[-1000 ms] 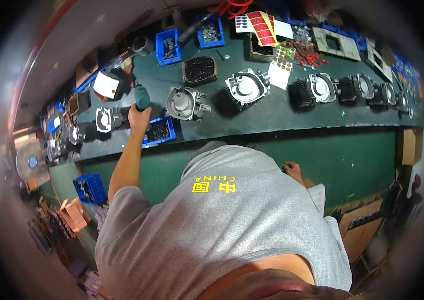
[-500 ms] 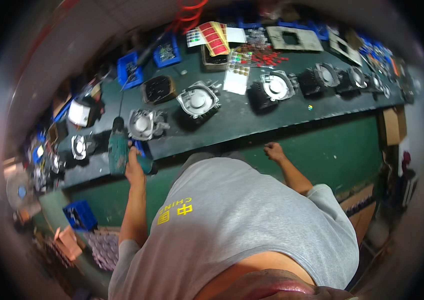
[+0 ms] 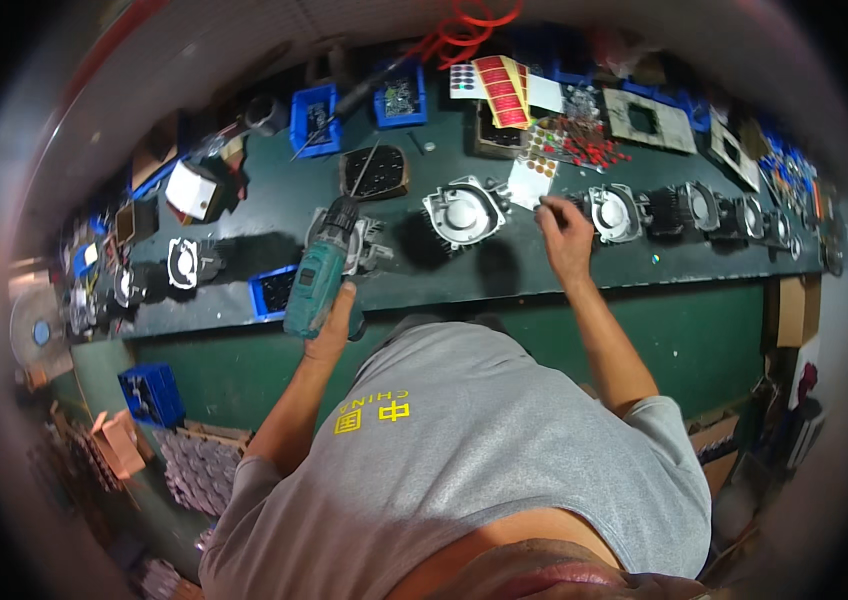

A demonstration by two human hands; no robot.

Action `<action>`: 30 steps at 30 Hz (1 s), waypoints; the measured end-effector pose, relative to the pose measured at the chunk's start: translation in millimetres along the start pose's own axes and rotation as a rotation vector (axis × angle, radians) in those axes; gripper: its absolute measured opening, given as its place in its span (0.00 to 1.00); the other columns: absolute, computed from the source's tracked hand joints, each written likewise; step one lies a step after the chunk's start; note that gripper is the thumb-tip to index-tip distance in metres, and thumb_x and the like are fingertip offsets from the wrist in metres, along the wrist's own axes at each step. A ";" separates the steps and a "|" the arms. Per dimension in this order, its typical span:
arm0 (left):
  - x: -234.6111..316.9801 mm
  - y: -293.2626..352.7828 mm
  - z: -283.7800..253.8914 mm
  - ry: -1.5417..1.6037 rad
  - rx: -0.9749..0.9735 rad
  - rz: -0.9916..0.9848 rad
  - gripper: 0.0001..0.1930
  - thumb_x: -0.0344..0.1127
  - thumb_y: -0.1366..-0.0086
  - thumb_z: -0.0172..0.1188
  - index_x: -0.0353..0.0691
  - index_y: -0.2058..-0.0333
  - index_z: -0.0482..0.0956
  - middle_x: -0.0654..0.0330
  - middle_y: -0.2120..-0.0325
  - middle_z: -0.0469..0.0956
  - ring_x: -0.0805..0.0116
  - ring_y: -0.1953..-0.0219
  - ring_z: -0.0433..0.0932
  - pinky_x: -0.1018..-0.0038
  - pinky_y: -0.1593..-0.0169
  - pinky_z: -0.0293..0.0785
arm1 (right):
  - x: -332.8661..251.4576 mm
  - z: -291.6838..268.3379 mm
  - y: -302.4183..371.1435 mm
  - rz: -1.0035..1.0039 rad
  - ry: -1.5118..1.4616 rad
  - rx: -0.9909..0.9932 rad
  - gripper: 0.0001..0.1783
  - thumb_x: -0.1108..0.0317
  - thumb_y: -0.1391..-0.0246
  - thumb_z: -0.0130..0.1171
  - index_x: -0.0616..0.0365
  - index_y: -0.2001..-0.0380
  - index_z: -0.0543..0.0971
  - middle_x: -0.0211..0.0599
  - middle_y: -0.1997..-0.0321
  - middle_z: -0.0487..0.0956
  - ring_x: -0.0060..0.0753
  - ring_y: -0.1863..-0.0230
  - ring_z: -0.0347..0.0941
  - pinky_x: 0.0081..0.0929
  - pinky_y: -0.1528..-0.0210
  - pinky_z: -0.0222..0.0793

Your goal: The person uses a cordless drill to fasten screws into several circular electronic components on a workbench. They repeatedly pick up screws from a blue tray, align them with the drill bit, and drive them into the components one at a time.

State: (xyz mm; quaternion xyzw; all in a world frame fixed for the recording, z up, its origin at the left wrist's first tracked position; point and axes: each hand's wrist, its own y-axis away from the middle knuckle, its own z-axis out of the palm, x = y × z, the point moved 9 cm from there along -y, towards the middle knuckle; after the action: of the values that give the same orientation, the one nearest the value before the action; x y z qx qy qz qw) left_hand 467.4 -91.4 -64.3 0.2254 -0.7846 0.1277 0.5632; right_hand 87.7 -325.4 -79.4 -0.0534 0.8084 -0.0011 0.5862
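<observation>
A teal cordless drill (image 3: 314, 285) with a long thin bit is gripped in my left hand (image 3: 336, 325). It is held above a cast metal housing (image 3: 374, 256) and partly hides it; the bit points away from me, over a container of small dark parts (image 3: 399, 187). My right hand (image 3: 566, 240) is over the bench, fingers curled together, and whether something small is in them is hidden. It is between a round-faced silver housing (image 3: 464, 214) and another housing (image 3: 614, 214), close to a sheet of round stickers (image 3: 532, 182).
More housings (image 3: 699, 207) line the dark green bench (image 3: 544, 268) on both sides. Blue bins (image 3: 316, 120) of small hardware, red sticker sheets (image 3: 501, 90) and scattered red pieces (image 3: 594, 150) are at the back. A blue crate (image 3: 151, 394) is below, left; a coiled red hose (image 3: 469, 35) hangs above.
My right hand has risen from beside the bench's front edge to above the bench, among the housings. The drill has moved right, to over a housing. The whole view has shifted.
</observation>
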 end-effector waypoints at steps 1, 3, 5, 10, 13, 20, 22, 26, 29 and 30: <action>-5.6 2.2 -6.8 0.030 0.014 -0.033 0.19 0.35 0.33 0.65 0.35 0.45 0.79 0.54 0.49 0.80 0.61 0.48 0.78 0.67 0.44 0.72 | -34.3 23.5 -22.7 -0.193 0.160 -0.077 0.11 0.75 0.42 0.63 0.65 0.56 0.83 0.41 0.65 0.85 0.26 0.66 0.80 0.23 0.61 0.75; -11.0 4.7 -12.5 0.105 0.036 -0.093 0.18 0.35 0.33 0.64 0.35 0.46 0.79 0.54 0.50 0.81 0.61 0.49 0.78 0.67 0.45 0.73 | -83.7 84.7 -55.5 -0.317 0.151 -0.272 0.10 0.74 0.43 0.64 0.64 0.57 0.83 0.44 0.63 0.84 0.36 0.66 0.81 0.28 0.63 0.75; 5.9 5.4 -19.4 0.090 0.100 -0.047 0.17 0.33 0.33 0.64 0.34 0.47 0.79 0.55 0.54 0.81 0.62 0.53 0.79 0.67 0.47 0.74 | -104.2 155.3 -74.4 -0.486 0.276 -0.528 0.11 0.74 0.43 0.64 0.60 0.56 0.83 0.43 0.61 0.83 0.40 0.64 0.81 0.28 0.64 0.75; 0.3 19.9 -40.7 0.026 0.161 -0.166 0.15 0.33 0.32 0.63 0.36 0.49 0.80 0.57 0.57 0.81 0.64 0.56 0.78 0.67 0.51 0.75 | -34.3 317.2 -74.3 -0.774 0.658 -1.134 0.21 0.77 0.47 0.58 0.52 0.48 0.80 0.40 0.46 0.78 0.48 0.44 0.74 0.41 0.43 0.73; -8.0 37.3 -58.3 0.001 0.235 -0.201 0.12 0.34 0.32 0.64 0.37 0.53 0.81 0.58 0.60 0.81 0.66 0.59 0.78 0.67 0.54 0.75 | 9.8 375.7 -55.3 -0.930 0.876 -1.389 0.25 0.75 0.45 0.56 0.46 0.42 0.76 0.36 0.38 0.73 0.46 0.38 0.68 0.42 0.40 0.70; -22.6 64.6 -86.5 -0.049 0.393 -0.246 0.08 0.34 0.33 0.65 0.38 0.58 0.82 0.60 0.65 0.81 0.67 0.63 0.78 0.66 0.58 0.75 | 33.2 408.4 -40.6 -0.956 1.019 -1.575 0.24 0.71 0.46 0.61 0.43 0.45 0.75 0.36 0.45 0.72 0.45 0.39 0.67 0.45 0.41 0.70; -24.3 62.6 -88.3 -0.048 0.414 -0.236 0.07 0.33 0.33 0.65 0.37 0.60 0.82 0.60 0.66 0.81 0.67 0.64 0.78 0.67 0.59 0.75 | 38.8 409.1 -44.0 -0.956 1.097 -1.605 0.23 0.72 0.47 0.61 0.46 0.46 0.76 0.37 0.45 0.72 0.45 0.39 0.67 0.44 0.41 0.71; -38.2 63.5 -82.9 0.017 0.354 -0.262 0.15 0.30 0.32 0.60 0.37 0.48 0.79 0.59 0.54 0.80 0.69 0.55 0.77 0.68 0.51 0.74 | 45.4 408.0 -50.1 -0.913 1.154 -1.563 0.18 0.74 0.47 0.58 0.52 0.51 0.77 0.43 0.49 0.74 0.52 0.46 0.75 0.45 0.45 0.74; -36.6 58.3 -83.4 0.004 0.336 -0.241 0.15 0.30 0.32 0.60 0.37 0.48 0.79 0.60 0.54 0.81 0.69 0.54 0.77 0.68 0.51 0.74 | 36.3 403.8 -63.4 -0.830 1.038 -1.448 0.12 0.73 0.46 0.59 0.55 0.58 0.80 0.46 0.55 0.79 0.55 0.50 0.77 0.46 0.49 0.74; -36.7 58.0 -83.7 0.001 0.331 -0.248 0.15 0.30 0.32 0.60 0.37 0.48 0.79 0.60 0.54 0.81 0.69 0.54 0.78 0.68 0.50 0.74 | 32.9 403.5 -69.9 -0.759 0.981 -1.403 0.11 0.73 0.47 0.60 0.56 0.59 0.80 0.46 0.56 0.80 0.55 0.50 0.77 0.47 0.49 0.74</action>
State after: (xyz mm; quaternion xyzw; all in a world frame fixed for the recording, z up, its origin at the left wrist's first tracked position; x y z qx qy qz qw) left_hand 517.4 4.5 -67.9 0.4100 -0.7189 0.1846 0.5301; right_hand 466.0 -373.2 -232.3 -0.6487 0.7097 0.2734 -0.0260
